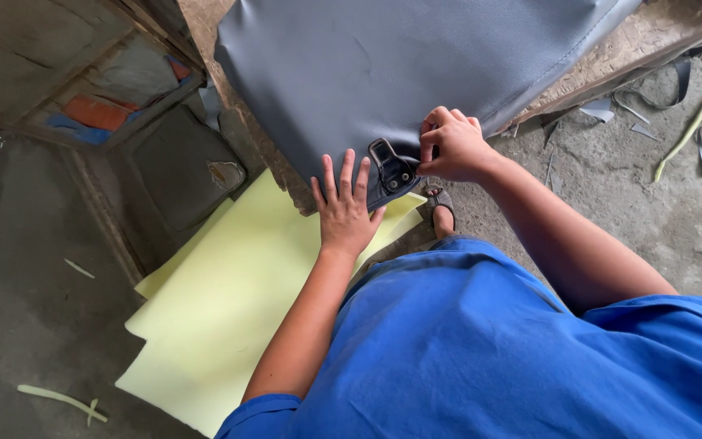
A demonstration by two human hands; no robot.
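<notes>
Left hand (343, 213) lies flat, fingers spread, pressing the lower edge of the grey vinyl (383, 73) over the bench corner. Right hand (451, 146) is clenched, pinching a fold of vinyl just right of the black clamp (392, 171), which sits between both hands at the vinyl's edge. Yellow foam sheets (221, 309) lie on the floor below. Foam strips (692, 130) lie scattered at right.

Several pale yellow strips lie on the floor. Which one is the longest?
The long strip at the upper right, slanting beside the grey scraps. The strip at the lower left and the small piece left of the foam sheet are shorter.
</notes>
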